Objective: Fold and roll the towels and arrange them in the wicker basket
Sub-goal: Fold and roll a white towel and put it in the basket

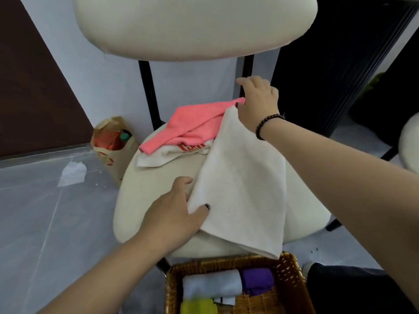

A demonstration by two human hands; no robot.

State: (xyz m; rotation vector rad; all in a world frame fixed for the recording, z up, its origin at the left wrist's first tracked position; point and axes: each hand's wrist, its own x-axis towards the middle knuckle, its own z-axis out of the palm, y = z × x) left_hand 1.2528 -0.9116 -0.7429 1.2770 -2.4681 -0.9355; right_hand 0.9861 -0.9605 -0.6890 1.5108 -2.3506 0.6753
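A cream towel [240, 184] hangs stretched over the cream chair seat [154, 180]. My left hand [176, 211] pinches its near left corner, thumb on top. My right hand [258, 98] pinches the far upper corner, near the chair's back post. Behind it on the seat lie a pink towel [188, 123] and, under that, a white towel with red print [172, 152]. Below, the wicker basket [288, 268] holds a rolled pale blue towel [213, 284], a purple roll [257, 279] and a yellow one [199, 307].
The chair's cream backrest [195, 26] looms overhead on black posts [149, 91]. A paper bag [115, 150] with bottles stands on the grey floor left of the chair, beside a crumpled white tissue [72, 173]. Another cream seat edge [410, 143] shows at the far right.
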